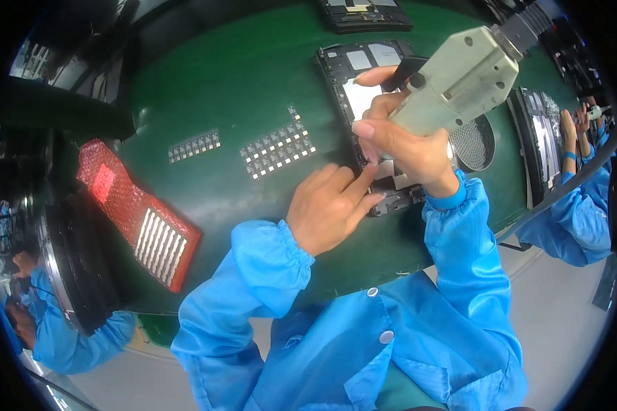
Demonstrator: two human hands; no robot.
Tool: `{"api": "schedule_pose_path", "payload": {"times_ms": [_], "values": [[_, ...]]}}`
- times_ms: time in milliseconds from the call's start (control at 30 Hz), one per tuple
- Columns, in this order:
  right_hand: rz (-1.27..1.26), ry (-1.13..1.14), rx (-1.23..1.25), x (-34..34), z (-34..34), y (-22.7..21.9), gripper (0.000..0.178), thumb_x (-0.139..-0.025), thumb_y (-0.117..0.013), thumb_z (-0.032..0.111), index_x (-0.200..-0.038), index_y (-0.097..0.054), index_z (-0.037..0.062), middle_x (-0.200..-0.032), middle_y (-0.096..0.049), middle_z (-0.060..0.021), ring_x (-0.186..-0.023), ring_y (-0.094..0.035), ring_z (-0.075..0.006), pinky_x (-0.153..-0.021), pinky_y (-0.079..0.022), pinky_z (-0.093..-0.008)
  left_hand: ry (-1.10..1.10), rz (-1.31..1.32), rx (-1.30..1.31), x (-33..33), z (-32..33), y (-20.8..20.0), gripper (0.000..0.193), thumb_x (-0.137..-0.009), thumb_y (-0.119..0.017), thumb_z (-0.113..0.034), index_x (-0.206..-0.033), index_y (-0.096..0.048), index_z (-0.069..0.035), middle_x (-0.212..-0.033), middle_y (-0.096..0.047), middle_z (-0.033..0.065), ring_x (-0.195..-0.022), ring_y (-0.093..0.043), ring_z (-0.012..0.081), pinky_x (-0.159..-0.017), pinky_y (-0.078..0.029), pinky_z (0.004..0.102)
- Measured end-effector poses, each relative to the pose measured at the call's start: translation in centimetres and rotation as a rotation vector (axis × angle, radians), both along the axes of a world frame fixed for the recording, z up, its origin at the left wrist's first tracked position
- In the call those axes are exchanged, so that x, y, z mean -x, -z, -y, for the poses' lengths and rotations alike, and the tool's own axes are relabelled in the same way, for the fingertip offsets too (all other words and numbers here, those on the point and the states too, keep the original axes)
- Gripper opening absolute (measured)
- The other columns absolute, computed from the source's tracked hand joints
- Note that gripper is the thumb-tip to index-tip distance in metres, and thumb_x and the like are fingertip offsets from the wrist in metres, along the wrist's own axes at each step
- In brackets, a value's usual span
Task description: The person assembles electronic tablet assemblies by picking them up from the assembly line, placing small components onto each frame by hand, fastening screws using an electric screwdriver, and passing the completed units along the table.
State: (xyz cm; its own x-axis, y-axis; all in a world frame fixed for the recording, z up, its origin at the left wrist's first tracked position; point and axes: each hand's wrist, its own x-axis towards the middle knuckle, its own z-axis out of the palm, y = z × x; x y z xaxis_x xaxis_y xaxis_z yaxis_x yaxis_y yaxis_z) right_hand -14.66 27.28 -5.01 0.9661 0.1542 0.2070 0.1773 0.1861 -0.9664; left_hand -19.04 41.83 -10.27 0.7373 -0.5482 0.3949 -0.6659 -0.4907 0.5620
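Observation:
My right hand [415,151] is wrapped around a pale grey-green electric screwdriver [452,85] with a black lever, tilted with its cable end to the upper right. Its tip is hidden behind my fingers. Under that hand lies an opened flat electronic device [355,63] with a black frame and silvery plates inside. My left hand [329,205] rests at the device's near left edge. Its fingers are stretched out, index finger and thumb apart, with nothing visible in them. To its upper left, small dark-and-white parts [277,151] lie in rows, with a shorter row [195,146] farther left.
A red bubble-wrap pouch [106,181] with a white-striped sheet lies at the left of the green table [253,75]. Right of my device is a round mesh dish [476,144]. Another device [367,17] lies at the back. Co-workers' blue sleeves [572,212] show at both sides.

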Motion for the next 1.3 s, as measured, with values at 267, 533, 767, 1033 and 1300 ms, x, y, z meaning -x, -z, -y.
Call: {"api": "schedule_pose_path", "payload": {"times_ms": [267, 533, 767, 1033, 1300], "values": [[0.001, 0.009, 0.026, 0.1, 0.0, 0.3, 0.038, -0.074, -0.065, -0.002, -0.108, -0.051, -0.0049, -0.051, -0.049, 0.0030, -0.044, -0.046, -0.0046, -0.041, -0.034, -0.0199, -0.009, -0.006, 0.019, 0.0, 0.0, 0.0, 0.034, -0.074, -0.067, -0.020, -0.103, -0.062, -0.002, -0.070, -0.052, 0.0071, -0.067, -0.053, 0.0239, -0.059, -0.045, 0.0360], [0.087, -0.075, 0.209, 0.5, -0.1, 0.3, 0.034, -0.076, -0.059, -0.006, -0.105, -0.042, -0.0033, -0.056, -0.050, -0.0046, -0.048, -0.050, -0.0128, -0.046, -0.043, -0.0261, -0.012, 0.004, 0.042, 0.0, 0.0, 0.4, 0.032, -0.073, -0.068, -0.021, -0.100, -0.063, -0.003, -0.070, -0.054, 0.0074, -0.066, -0.052, 0.0249, -0.058, -0.045, 0.0371], [0.032, -0.034, 0.118, 1.0, -0.1, 0.5, 0.036, -0.075, -0.059, -0.006, -0.107, -0.042, -0.0018, -0.056, -0.048, -0.0035, -0.047, -0.050, -0.0126, -0.046, -0.042, -0.0259, -0.016, 0.030, -0.002, 0.2, 0.2, 0.0, 0.031, -0.074, -0.067, -0.022, -0.099, -0.064, -0.004, -0.069, -0.053, 0.0074, -0.066, -0.052, 0.0249, -0.058, -0.044, 0.0380], [0.185, 0.222, 0.057, 1.4, 4.2, -2.4, 0.049, -0.074, -0.064, -0.002, -0.118, -0.044, -0.0089, -0.055, -0.052, -0.0020, -0.046, -0.050, -0.0096, -0.043, -0.038, -0.0218, -0.111, -0.162, 0.025, -5.9, -3.8, -2.5, 0.029, -0.071, -0.070, -0.004, -0.098, -0.063, 0.002, -0.079, -0.061, 0.0158, -0.065, -0.059, 0.0253, -0.058, -0.048, 0.0327], [0.138, 0.348, 0.065, 1.1, 13.1, -2.0, 0.043, -0.073, -0.070, 0.007, -0.110, -0.051, -0.0042, -0.055, -0.050, -0.0008, -0.046, -0.049, -0.0101, -0.043, -0.037, -0.0227, -0.264, -0.374, -0.294, -11.6, -5.9, -2.6, 0.039, -0.056, -0.082, -0.022, -0.082, -0.062, 0.000, -0.083, -0.062, 0.0129, -0.077, -0.062, 0.0238, -0.069, -0.049, 0.0326]]}}
